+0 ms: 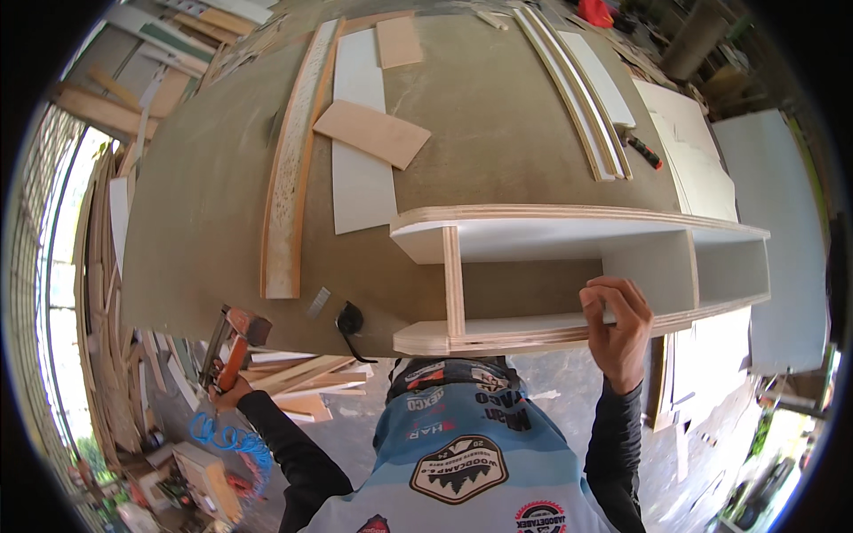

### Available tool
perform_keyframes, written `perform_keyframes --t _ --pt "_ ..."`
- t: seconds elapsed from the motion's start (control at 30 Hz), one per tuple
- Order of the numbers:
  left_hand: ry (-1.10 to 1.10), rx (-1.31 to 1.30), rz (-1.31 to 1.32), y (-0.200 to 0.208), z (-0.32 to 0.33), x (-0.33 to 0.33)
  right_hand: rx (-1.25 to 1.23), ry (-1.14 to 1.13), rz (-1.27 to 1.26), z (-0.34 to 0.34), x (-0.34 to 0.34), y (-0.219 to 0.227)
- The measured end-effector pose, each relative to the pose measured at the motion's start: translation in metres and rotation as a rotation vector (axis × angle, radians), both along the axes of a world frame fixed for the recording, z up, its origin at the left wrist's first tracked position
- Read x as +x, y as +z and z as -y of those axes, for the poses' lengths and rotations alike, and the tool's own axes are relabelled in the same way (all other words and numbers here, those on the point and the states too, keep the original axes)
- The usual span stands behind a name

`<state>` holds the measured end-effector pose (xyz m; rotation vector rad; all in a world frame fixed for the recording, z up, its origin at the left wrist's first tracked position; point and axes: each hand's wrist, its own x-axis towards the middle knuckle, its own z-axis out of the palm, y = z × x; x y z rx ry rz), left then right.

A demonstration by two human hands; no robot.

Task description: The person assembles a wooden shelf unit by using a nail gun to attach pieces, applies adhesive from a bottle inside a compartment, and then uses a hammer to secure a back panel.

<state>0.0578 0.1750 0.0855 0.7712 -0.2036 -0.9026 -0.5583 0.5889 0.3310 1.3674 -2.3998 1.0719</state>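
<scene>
At the left, below the table edge, my left hand (231, 393) is wrapped round the handle of an orange nail gun (238, 348). A blue coiled air hose (233, 439) hangs near that hand. My right hand (617, 334) is at the near panel of a long plywood shelf unit (569, 213) with white inner faces and two upright dividers. Its fingers are curled toward the thumb. Whether they grip the panel or a small piece cannot be made out. Left of the unit, a black tape measure (349, 318) lies beside a strip of nails (318, 303).
A long wood-edged channel (300, 160) and a white board (360, 191) lie on the brown table (195, 195). On them or nearby are small tan panels (373, 133). White strips (577, 98) and a screwdriver (645, 152) are at the far right. Offcuts (298, 377) lie below the table.
</scene>
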Motion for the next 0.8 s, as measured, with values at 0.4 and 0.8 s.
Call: perform_keyframes --t 0.4,0.8 --pt "0.321 0.171 0.007 -0.091 0.159 0.025 0.019 -0.27 0.116 0.028 0.015 -0.001" --pt "-0.163 0.814 0.323 -0.077 0.212 0.026 0.105 -0.301 0.188 0.032 0.018 0.0"
